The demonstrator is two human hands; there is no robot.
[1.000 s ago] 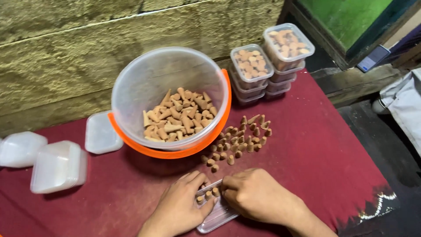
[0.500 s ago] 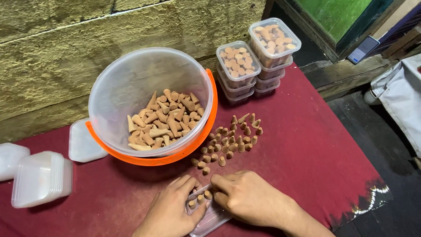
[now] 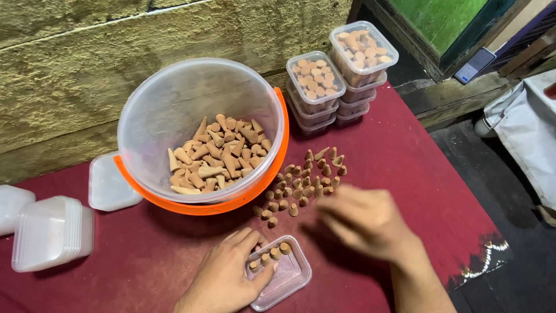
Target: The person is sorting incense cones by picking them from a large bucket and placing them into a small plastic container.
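Note:
My left hand (image 3: 226, 275) rests on the near left side of a small clear plastic box (image 3: 284, 278), steadying it. Several tan clay cones (image 3: 270, 255) stand in a row along the box's far edge. My right hand (image 3: 365, 223) is blurred, lifted above the red cloth (image 3: 405, 150) to the right of the box, close to a loose cluster of upright cones (image 3: 307, 182). Whether it holds a cone cannot be seen. Behind the cluster stands a clear bucket with an orange rim (image 3: 202, 133), holding a heap of cones.
Two stacks of filled, lidded clear boxes (image 3: 339, 78) stand at the back right against a rough stone wall. A stack of empty boxes (image 3: 49, 232) and a loose lid (image 3: 110, 185) lie at the left. The table ends at the right above a dark floor.
My right hand has left the small box and moved right and up towards the loose cones. My left hand stays on the box. The camera has shifted, so everything sits further right.

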